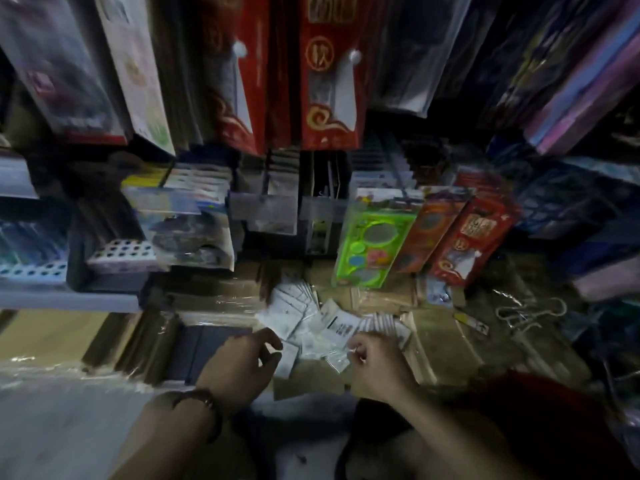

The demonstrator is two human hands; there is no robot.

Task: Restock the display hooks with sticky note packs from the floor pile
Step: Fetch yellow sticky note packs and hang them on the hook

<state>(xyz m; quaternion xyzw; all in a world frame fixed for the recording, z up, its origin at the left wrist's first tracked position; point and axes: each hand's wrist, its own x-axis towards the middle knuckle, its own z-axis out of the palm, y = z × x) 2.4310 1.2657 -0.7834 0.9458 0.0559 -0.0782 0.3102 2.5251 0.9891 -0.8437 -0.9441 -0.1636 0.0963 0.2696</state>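
My right hand (377,367) pinches pack (337,362); my left hand (242,356) curled, hold unclear. Pile (298,306) at 12 o'clock — fanned toward 11, both hands equally near.

A red hanging pack (327,81) bears the character 软.

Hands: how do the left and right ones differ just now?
The left hand wears a bracelet; the right hand has a bare wrist. The right pinches a clear pack; the left's fingers curl over the pile, its grip unclear. Both reach down to the pile.
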